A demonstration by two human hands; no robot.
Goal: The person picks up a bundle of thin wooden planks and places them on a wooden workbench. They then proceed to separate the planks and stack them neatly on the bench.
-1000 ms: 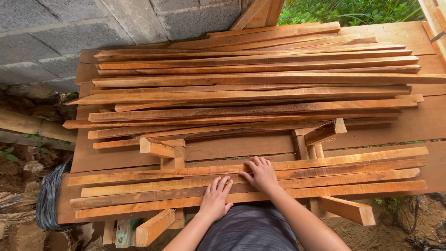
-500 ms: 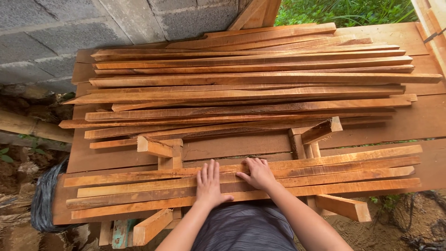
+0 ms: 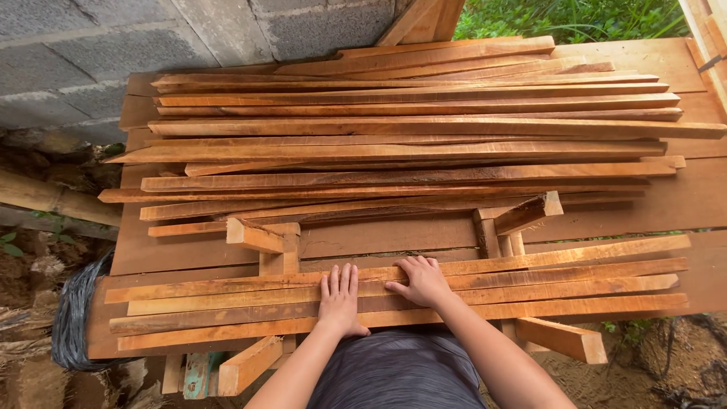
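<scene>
Long thin reddish-brown wooden slats (image 3: 394, 291) lie in a loose bundle across the near edge of the brown plank worktop (image 3: 681, 204), resting on short wooden blocks just in front of the person. At the far left, a dark crumpled plastic sheet (image 3: 72, 318) hangs beside the worktop, below a grey concrete-block wall (image 3: 91, 53). The left hand (image 3: 338, 301) lies flat, palm down, fingers straight, on the middle slats, its grip released. Just beside it, the right hand (image 3: 421, 280) presses on the upper slats with bent fingers, closing on nothing. Behind them, a much larger pile of long reddish wooden strips (image 3: 416, 129) covers the far worktop. Judging by this, a few slats are gathered near and roughly aligned, their ends uneven; most of the stock seems untouched.
</scene>
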